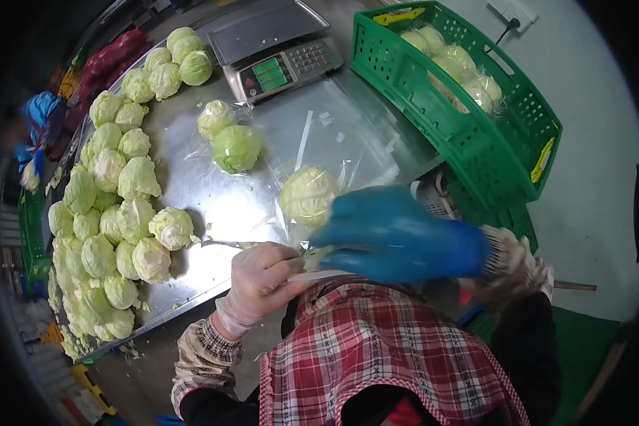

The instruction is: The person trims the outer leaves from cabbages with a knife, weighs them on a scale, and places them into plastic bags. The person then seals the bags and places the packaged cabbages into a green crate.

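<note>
Near the table's front edge, a pale cabbage sits in a clear plastic bag, its mouth gathered toward me. My left hand, in a thin see-through glove, is closed with curled fingers around the bag's gathered end. A thin metallic strip lies on the table just beyond its knuckles. My right hand wears a blue glove and is smeared by motion. It overlaps the cabbage's right side and the bag end, close to my left fingers. Farther back sit a bagged cabbage and a greener cabbage.
Many loose cabbages are heaped along the table's left side. A digital scale stands at the back. On the right, a green crate holds bagged cabbages. Plastic film and white strips lie on the metal table.
</note>
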Motion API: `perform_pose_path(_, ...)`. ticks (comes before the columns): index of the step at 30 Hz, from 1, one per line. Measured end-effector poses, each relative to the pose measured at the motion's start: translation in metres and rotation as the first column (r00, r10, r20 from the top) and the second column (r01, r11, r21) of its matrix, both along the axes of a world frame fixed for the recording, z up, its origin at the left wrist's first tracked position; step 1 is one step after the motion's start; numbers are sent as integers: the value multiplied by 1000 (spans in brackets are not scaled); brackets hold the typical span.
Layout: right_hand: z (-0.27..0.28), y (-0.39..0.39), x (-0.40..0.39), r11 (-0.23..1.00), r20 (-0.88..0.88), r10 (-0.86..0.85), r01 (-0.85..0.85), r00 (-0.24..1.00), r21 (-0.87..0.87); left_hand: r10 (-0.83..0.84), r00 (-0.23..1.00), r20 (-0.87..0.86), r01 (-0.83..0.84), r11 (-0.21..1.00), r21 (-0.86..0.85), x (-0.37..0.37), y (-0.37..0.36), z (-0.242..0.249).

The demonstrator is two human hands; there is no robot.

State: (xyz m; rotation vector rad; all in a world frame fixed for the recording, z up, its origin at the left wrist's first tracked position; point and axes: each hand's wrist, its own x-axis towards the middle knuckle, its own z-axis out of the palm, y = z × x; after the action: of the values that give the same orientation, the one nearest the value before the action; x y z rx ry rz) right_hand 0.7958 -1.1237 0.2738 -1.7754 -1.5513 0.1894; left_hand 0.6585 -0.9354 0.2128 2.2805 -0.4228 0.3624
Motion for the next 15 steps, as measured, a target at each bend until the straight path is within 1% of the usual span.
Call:
perform_pose_path(1,-12,10,-3,1000,-4,0,0,1000,2,20,1000,21,-20,1000,19,-1,-1,-1)
perform_pose_path(3,-26,23,-8,958,-37,121,-126,992,-259,52,998,40,-53,998,38,-4,1,-1)
perform_pose_path(5,-26,26,-12,942,-27,160,-161,987,-293,87,995,42,-90,994,67,-5,2,2)
perform_pose_path(6,-26,28,-14,928,-13,189,-183,982,-324,106,993,46,-108,994,34,-4,0,3)
perform_pose_path(7,-28,29,-16,925,-14,199,-193,980,-328,117,992,45,-118,993,30,-6,0,1)
perform_pose_path(9,-34,29,-20,966,168,189,-151,968,-211,118,992,-50,-118,993,-7,-9,0,0)
perform_pose_path(10,-34,30,-23,965,173,193,-155,966,-211,122,992,-44,-122,992,-7,-10,1,-1)
perform_pose_path(12,-34,29,-31,972,453,193,-108,870,-207,148,985,-91,-147,989,19,-12,0,-4)
perform_pose_path(13,-34,27,-33,973,459,190,-104,868,-206,145,986,-84,-144,989,20,-12,0,-6)
perform_pose_path(15,-32,22,-37,979,406,196,-154,892,-134,183,976,-116,-179,983,49,-11,-1,-7)
